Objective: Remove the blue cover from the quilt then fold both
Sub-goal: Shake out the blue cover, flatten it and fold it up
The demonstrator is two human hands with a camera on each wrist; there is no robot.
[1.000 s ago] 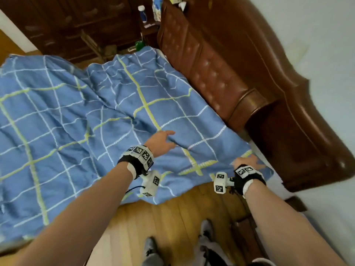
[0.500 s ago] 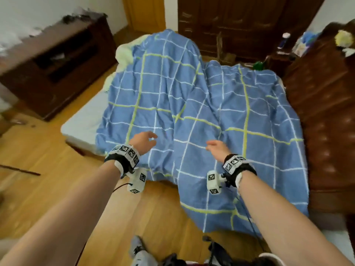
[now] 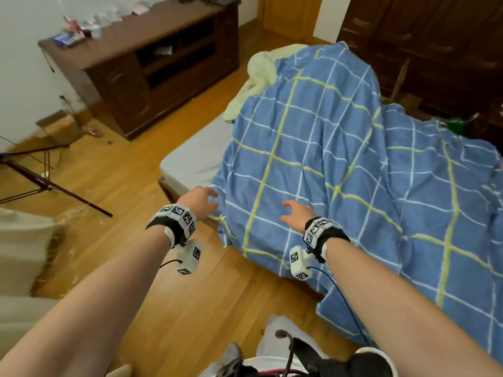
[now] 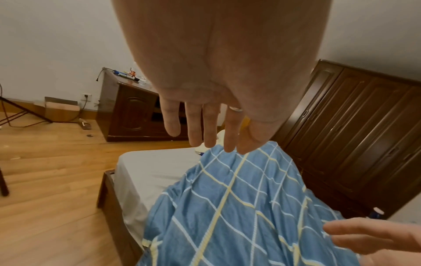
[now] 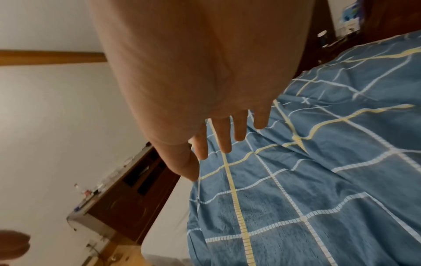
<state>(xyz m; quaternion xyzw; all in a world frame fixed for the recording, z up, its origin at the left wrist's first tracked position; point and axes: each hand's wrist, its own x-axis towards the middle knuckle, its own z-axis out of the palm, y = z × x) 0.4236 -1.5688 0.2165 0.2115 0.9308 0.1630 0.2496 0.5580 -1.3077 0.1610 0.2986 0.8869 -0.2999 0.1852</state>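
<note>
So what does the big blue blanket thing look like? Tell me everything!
The blue cover is soft, wrinkly cloth with a grid of white and yellow-green lines. It lies rumpled over the bed, bunched into a hump at the far end, and its near edge hangs off the bed toward the wooden floor. The grey mattress shows bare beside it, and a pale fluffy blanket peeks out at the far end. Both hands, the left hand and the right hand, hover open above it.

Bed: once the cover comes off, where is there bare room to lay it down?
Bare mattress shows left of the blue cover, between it and the bed's left edge. Wood floor between bed and cabinet is open. A pale blanket crowds the far end; a tripod stands at far left.
</note>
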